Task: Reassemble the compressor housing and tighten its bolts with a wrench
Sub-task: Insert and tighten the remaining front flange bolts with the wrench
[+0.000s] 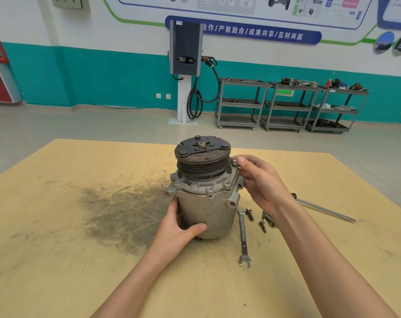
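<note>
- Compressor stands upright near the table's centre, pulley uppermost, well clear of every edge.
- Wrench and loose bolts lie just right of its base; a screwdriver lies toward the right edge.
- Left hand grips the housing's lower body.
- Right hand pinches a bolt at the flange's right corner.

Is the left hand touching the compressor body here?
Touching. The head view shows the left hand wrapped round the compressor body, thumb pressed flat on its front.
</note>
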Motion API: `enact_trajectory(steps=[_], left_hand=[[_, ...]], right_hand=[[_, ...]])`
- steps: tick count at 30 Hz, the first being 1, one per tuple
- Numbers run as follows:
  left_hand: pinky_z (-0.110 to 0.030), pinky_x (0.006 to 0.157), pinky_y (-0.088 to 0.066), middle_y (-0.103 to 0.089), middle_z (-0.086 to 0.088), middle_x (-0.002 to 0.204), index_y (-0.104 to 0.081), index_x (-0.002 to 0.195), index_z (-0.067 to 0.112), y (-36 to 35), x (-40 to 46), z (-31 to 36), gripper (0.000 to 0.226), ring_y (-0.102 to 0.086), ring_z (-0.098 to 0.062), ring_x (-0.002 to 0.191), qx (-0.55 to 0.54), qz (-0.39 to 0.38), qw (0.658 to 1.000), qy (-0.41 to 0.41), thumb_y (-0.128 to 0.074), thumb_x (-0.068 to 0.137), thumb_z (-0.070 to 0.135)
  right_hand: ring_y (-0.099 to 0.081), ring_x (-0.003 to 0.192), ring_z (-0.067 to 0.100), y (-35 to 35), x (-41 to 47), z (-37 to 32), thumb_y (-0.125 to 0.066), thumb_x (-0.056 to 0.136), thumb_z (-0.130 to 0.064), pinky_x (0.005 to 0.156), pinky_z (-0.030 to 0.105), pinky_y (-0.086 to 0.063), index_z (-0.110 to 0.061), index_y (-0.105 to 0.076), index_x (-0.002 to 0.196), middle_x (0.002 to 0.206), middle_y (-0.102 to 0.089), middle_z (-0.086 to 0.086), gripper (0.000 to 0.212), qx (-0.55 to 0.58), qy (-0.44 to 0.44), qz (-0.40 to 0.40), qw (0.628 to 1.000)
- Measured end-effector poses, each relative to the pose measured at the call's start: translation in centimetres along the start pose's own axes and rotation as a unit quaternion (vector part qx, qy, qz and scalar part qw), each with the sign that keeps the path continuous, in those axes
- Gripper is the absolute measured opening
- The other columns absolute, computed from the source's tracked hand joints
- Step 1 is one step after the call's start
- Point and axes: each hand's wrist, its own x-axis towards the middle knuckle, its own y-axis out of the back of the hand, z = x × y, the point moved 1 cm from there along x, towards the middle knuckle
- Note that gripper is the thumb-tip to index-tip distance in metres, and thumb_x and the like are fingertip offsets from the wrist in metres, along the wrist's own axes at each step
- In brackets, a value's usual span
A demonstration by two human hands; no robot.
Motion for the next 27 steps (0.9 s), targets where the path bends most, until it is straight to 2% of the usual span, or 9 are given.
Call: enact_trajectory(steps=[2,6,9,13,17,19,21,24,27], left_hand=[[-0.016,0.107,-0.038,-0.048,0.021,0.144,-0.034,0.144,0.031,0.00,-0.01,0.05,0.103,-0.047,0.008,0.133,-0.003,0.000,1.000,-0.003,-0.086,0.055,0.047],[-0.014,0.106,-0.039,-0.049,0.021,0.143,-0.035,0.145,0.030,-0.04,-0.04,0.11,0.104,-0.048,0.008,0.132,-0.002,-0.003,1.000,-0.007,-0.085,0.056,0.046],[-0.019,0.110,-0.039,-0.050,0.018,0.144,-0.035,0.148,0.024,-0.13,-0.05,0.21,0.108,-0.048,0.005,0.133,-0.003,-0.002,1.000,-0.010,-0.085,0.056,0.046],[-0.015,0.106,-0.039,-0.049,0.023,0.141,-0.039,0.137,0.035,-0.12,0.03,0.21,0.095,-0.048,0.010,0.130,-0.002,-0.004,1.000,-0.008,-0.085,0.055,0.046],[-0.014,0.105,-0.040,-0.049,0.024,0.141,-0.037,0.138,0.035,-0.13,0.05,0.06,0.096,-0.049,0.010,0.130,-0.007,-0.001,1.000,-0.009,-0.086,0.055,0.047],[-0.013,0.105,-0.040,-0.049,0.025,0.140,-0.038,0.136,0.037,-0.05,0.10,-0.04,0.095,-0.048,0.011,0.130,-0.005,-0.003,1.000,-0.009,-0.086,0.055,0.047],[-0.015,0.106,-0.040,-0.050,0.025,0.140,-0.039,0.137,0.036,0.00,0.12,-0.12,0.095,-0.048,0.010,0.130,-0.001,-0.002,1.000,-0.009,-0.086,0.055,0.048],[-0.019,0.109,-0.039,-0.049,0.022,0.143,-0.037,0.141,0.031,-0.02,0.13,-0.14,0.100,-0.048,0.007,0.133,0.000,0.000,1.000,-0.012,-0.087,0.056,0.048],[-0.014,0.106,-0.039,-0.049,0.023,0.142,-0.037,0.140,0.033,-0.04,0.13,-0.18,0.099,-0.047,0.008,0.133,-0.001,-0.001,1.000,-0.012,-0.087,0.056,0.048]], right_hand=[[-0.065,0.072,0.013,0.05,-0.06,0.05,-0.051,0.097,-0.008,0.057,0.021,-0.050,-0.007,-0.066,0.095,0.085,-0.071,0.007,0.015,-0.009,-0.004,-0.009,1.000],[-0.065,0.065,0.013,-0.25,0.11,-0.09,-0.059,0.091,0.000,0.051,0.020,-0.048,-0.005,-0.059,0.088,0.082,-0.069,0.010,0.005,-0.010,0.001,0.022,1.000],[-0.066,0.065,0.013,-0.24,0.19,-0.11,-0.061,0.089,0.001,0.051,0.019,-0.048,-0.004,-0.058,0.090,0.083,-0.068,0.011,0.006,-0.003,0.004,0.028,1.000],[-0.066,0.073,0.011,0.01,-0.11,-0.04,-0.053,0.096,-0.007,0.056,0.020,-0.050,-0.003,-0.066,0.098,0.089,-0.071,0.009,0.014,-0.008,-0.003,-0.010,1.000],[-0.066,0.068,0.015,-0.23,0.11,-0.17,-0.058,0.092,0.000,0.053,0.021,-0.049,-0.003,-0.060,0.092,0.086,-0.068,0.013,0.003,-0.024,-0.001,0.019,1.000],[-0.066,0.071,0.018,-0.24,0.28,-0.16,-0.062,0.089,0.001,0.055,0.021,-0.051,-0.004,-0.057,0.090,0.085,-0.069,0.014,0.007,-0.021,0.001,0.033,0.999],[-0.067,0.073,0.017,-0.09,0.18,-0.14,-0.059,0.091,-0.001,0.057,0.022,-0.052,-0.005,-0.060,0.092,0.086,-0.070,0.011,0.004,-0.015,0.000,0.015,1.000],[-0.066,0.076,0.014,0.12,-0.03,-0.01,-0.051,0.097,-0.006,0.059,0.023,-0.051,-0.004,-0.065,0.098,0.089,-0.071,0.009,0.014,-0.012,-0.005,-0.008,1.000],[-0.064,0.071,0.015,-0.07,0.02,-0.12,-0.054,0.095,-0.003,0.056,0.022,-0.050,-0.003,-0.062,0.093,0.088,-0.069,0.010,0.008,-0.018,-0.004,0.004,1.000]])
